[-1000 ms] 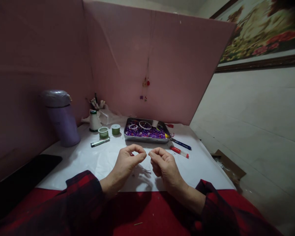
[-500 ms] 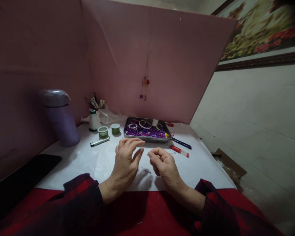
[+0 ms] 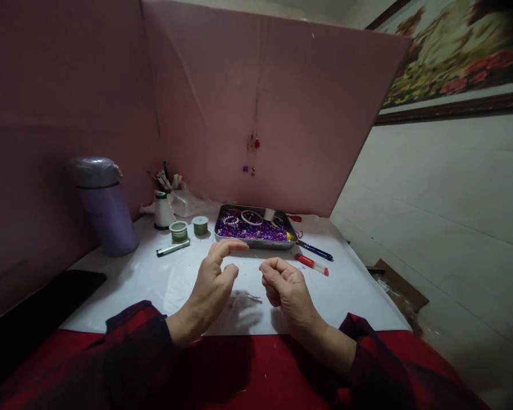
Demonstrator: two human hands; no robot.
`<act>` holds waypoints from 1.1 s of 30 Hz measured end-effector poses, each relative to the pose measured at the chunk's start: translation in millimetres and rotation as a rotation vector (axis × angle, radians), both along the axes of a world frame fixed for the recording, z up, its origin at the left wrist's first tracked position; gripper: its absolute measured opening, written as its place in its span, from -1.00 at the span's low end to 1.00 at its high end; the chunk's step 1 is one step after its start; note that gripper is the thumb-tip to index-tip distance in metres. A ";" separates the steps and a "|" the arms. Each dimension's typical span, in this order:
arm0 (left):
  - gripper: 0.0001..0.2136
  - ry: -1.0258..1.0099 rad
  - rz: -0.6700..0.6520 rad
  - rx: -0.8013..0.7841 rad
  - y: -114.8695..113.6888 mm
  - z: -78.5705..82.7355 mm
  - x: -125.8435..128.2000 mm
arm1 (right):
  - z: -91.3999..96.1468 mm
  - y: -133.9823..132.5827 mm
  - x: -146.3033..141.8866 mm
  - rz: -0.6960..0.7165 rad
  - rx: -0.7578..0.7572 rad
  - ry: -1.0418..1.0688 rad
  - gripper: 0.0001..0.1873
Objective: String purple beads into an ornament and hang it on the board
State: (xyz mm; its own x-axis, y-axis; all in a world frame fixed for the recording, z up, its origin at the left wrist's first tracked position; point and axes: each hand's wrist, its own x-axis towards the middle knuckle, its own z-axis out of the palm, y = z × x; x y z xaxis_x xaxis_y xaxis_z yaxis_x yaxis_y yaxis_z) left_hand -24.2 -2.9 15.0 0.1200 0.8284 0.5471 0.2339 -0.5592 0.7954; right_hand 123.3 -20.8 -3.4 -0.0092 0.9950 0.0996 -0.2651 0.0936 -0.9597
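My left hand (image 3: 211, 282) hovers over the white sheet (image 3: 171, 302), its thumb and index finger wide apart and nothing visible between them. To its right, my right hand (image 3: 288, 287) is closed in a pinch, thumb against index finger. Whatever it pinches is too small or thin to make out. Beyond both hands lies a metal tray (image 3: 256, 244) of purple beads (image 3: 256, 232), with a pale ring (image 3: 252, 217) and a beaded bracelet (image 3: 231, 220) on top. A red-capped clear tube (image 3: 312, 264) and a dark blue-handled tool (image 3: 316, 250) lie right of the tray.
Left of the tray are two green thread spools (image 3: 200, 226), a white thread cone (image 3: 164, 212) and a silver-green pen-like stick (image 3: 173, 248). A purple bottle (image 3: 109, 210) stands at the far left. Bead strands (image 3: 256, 143) hang before the pink panel (image 3: 303, 114).
My left hand has drawn left and slightly down, away from the right hand, and its thumb and index finger have spread wider. My right hand keeps its pinch almost in place.
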 end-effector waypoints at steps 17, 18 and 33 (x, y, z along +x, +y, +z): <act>-0.90 0.155 -0.047 -0.059 -1.1 -4.0 0.5 | -0.7 -2.4 -1.6 0.041 0.181 -0.297 -0.74; -0.89 0.165 -0.029 -0.037 -1.2 -3.1 0.5 | -0.7 -2.4 -1.8 0.049 0.191 -0.311 -0.75; -0.86 0.185 0.045 0.104 0.0 -5.3 -0.1 | 0.9 -3.1 1.1 0.033 0.198 -0.362 -0.80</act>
